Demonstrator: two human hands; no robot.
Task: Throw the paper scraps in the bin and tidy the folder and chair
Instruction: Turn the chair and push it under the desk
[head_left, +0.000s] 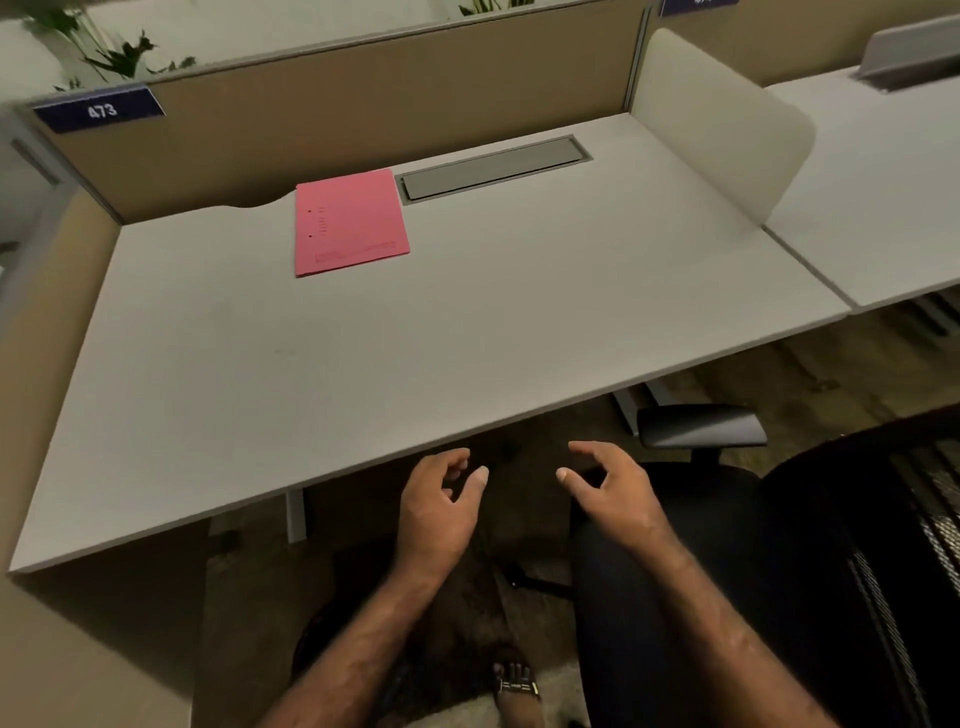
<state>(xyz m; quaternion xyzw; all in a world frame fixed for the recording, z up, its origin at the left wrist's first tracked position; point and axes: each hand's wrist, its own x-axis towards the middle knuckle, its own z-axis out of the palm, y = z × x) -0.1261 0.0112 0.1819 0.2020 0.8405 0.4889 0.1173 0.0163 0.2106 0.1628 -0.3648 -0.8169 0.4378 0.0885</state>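
Desk sign (101, 110): far left on the partition, reads 473; no part in the task.
Desk (363, 364): pale top, bare but for one item; no paper scraps on it, and no bin anywhere in view.
Folder (349, 222): pink, closed, lying flat at the back of the desk, left of centre, its right edge just beside the grey cable tray (493, 167); roughly squared to the back partition, well apart from both hands. Looks already tidied.
Left hand (439, 512): held below the front desk edge, fingers loosely curled, thumb out, palm turned inward; empty, touching nothing.
Right hand (613, 491): level with the left one, loosely spread, thumb pointing toward the other hand; empty, hovering over the front of the seat.
Chair (727, 571): black, mesh back at far right, armrest (701, 426) just under the desk edge; sits off to the right, not tucked in.
Likely step: the chair, judging by scraps gone and folder set.
Doing it well: grip the backrest or seat edge with both hands, swing square to the desk, roll straight in, watch the armrest for clearance under the top, keep the sandalled foot (514, 686) away from the castors.
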